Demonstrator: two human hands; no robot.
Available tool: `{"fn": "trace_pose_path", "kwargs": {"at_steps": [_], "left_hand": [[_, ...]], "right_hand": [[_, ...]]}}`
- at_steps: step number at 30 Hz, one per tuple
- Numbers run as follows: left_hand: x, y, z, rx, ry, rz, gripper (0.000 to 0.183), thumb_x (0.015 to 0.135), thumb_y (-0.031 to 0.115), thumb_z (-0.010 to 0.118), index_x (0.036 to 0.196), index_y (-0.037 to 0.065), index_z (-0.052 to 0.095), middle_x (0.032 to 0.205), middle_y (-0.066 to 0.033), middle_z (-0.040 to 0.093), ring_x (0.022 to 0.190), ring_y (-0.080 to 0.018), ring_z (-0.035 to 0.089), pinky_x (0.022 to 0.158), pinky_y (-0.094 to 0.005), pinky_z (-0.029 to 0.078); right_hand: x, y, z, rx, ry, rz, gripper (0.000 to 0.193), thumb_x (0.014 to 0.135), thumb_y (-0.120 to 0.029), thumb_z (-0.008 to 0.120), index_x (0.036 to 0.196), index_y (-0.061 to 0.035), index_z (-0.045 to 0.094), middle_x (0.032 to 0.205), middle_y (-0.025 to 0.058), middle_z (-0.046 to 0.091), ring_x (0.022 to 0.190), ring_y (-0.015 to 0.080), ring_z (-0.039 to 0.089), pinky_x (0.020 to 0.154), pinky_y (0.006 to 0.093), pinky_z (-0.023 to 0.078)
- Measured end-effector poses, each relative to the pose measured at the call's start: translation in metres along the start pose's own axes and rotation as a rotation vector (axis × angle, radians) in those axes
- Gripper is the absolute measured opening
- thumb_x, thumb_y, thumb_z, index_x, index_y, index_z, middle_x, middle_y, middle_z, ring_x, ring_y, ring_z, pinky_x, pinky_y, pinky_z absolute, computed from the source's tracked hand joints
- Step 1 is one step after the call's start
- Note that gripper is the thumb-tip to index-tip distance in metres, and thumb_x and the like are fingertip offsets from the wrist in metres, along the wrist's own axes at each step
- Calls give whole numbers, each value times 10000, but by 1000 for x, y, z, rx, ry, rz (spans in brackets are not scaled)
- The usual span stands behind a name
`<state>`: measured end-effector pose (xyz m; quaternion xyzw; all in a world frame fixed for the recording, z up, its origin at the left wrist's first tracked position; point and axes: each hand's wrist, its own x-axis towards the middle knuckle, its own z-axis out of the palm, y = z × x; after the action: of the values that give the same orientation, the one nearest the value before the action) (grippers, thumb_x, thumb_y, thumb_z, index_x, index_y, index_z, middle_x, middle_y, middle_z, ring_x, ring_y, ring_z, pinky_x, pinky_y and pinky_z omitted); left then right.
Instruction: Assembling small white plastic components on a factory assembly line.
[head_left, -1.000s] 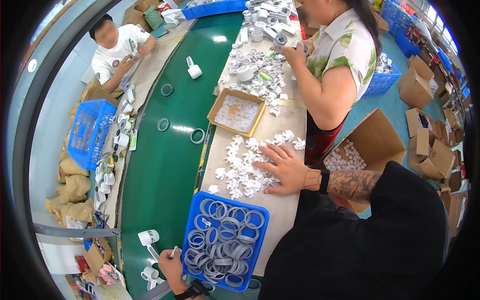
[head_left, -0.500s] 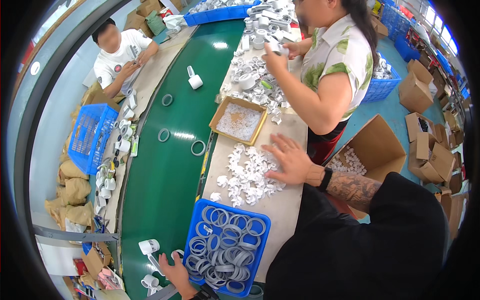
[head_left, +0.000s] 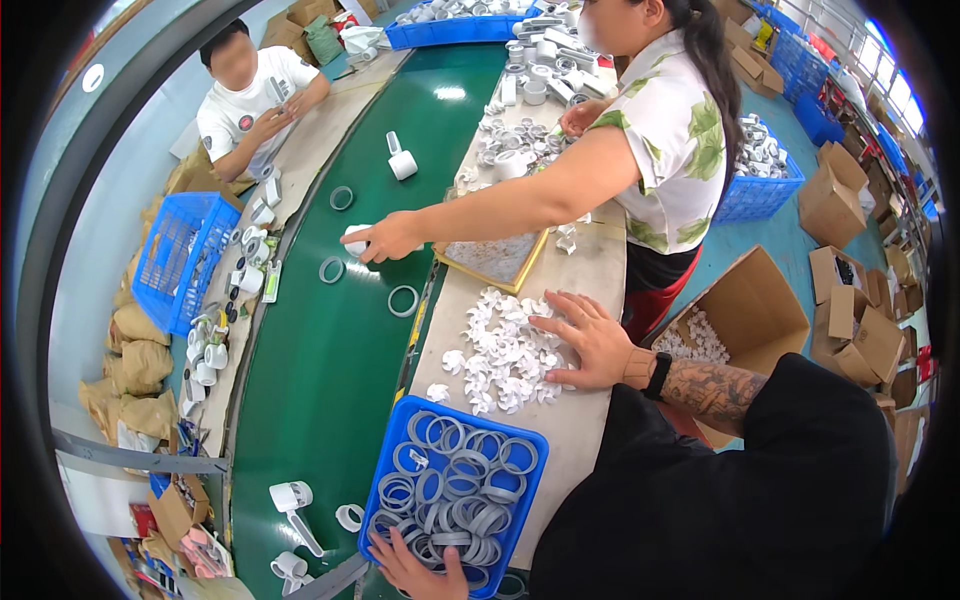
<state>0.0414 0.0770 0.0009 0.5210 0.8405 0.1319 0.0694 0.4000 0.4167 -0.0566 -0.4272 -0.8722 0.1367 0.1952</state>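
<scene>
- Head view: the person's left hand (head_left: 418, 572) is at the lower left corner of a blue tray (head_left: 476, 421), over its near edge, fingers fanned out and thumb raised. Its grip is loose and wide, with nothing visible in it; whether the fingers touch the rings, I cannot tell.
- Right hand (head_left: 588, 345) lies palm down at the right side of a heap of white bladed pieces (head_left: 505, 350). Its grip is spread wide, the fingertips reaching the edge of the heap (nothing is clasped in it), and a black band (head_left: 659, 375) circles the wrist.
- Heap and tray share the pale tabletop (head_left: 580, 440), the tray just below the heap and full of grey rings (head_left: 490, 520) piled loosely over one another.
- Beyond the heap is a shallow cardboard box (head_left: 490, 262), partly covered by a co-worker's arm (head_left: 540, 205).
- That arm stretches over the green belt (head_left: 300, 400), where the co-worker's hand (head_left: 395, 236) has hold of a white part (head_left: 356, 240).
- On the belt also lie three loose grey rings (head_left: 404, 315), a white handled cup (head_left: 402, 165) farther off, and, left of the tray, a pale ring (head_left: 349, 517) near two more white handled pieces (head_left: 291, 496).
- Across the belt, another person in a white shirt (head_left: 262, 95) holds a small grey item (too small to make out).
- To the right of the tabletop, a large carton (head_left: 755, 300) has white pieces (head_left: 700, 338) inside.
</scene>
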Motion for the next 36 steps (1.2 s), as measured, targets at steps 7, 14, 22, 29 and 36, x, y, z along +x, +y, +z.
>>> {"fn": "trace_pose_path", "kwargs": {"at_steps": [7,14,22,29,36], "left_hand": [[-7,-7,36,-111,264,12,876,1038,614,728,1637,1,545,1638,-355,535,1492,-602,491,1237,-704,364],[1,-7,37,-130,345,32,798,1082,620,671,1525,-42,623,1499,-329,642,1371,-559,600,1163,-641,461],[2,-9,41,-153,382,46,725,1084,568,707,1458,-52,674,1427,-315,696,1315,-546,638,1146,-626,494],[-5,-14,32,-173,375,92,634,1128,455,681,1502,-56,653,1458,-311,691,1345,-531,634,1176,-618,478],[-5,-20,23,-342,489,197,635,1171,432,557,1527,-90,616,1537,-348,619,1367,-552,617,1169,-612,489]], "right_hand": [[4,-4,9,51,28,24,903,936,-641,793,1664,-180,523,1708,239,484,1535,471,508,1328,604,332],[4,-3,11,48,46,29,865,922,-592,832,1609,-141,564,1681,212,525,1535,434,522,1316,587,352],[1,-1,12,84,107,36,884,914,-572,847,1618,-126,554,1678,213,524,1514,430,536,1277,574,387],[92,-57,-40,183,357,-313,678,921,-408,870,1466,-91,621,1467,190,670,1308,425,661,1094,529,498],[311,-110,40,385,68,-150,688,935,-426,866,1466,-74,604,1254,203,740,1187,412,722,982,515,598]]}}
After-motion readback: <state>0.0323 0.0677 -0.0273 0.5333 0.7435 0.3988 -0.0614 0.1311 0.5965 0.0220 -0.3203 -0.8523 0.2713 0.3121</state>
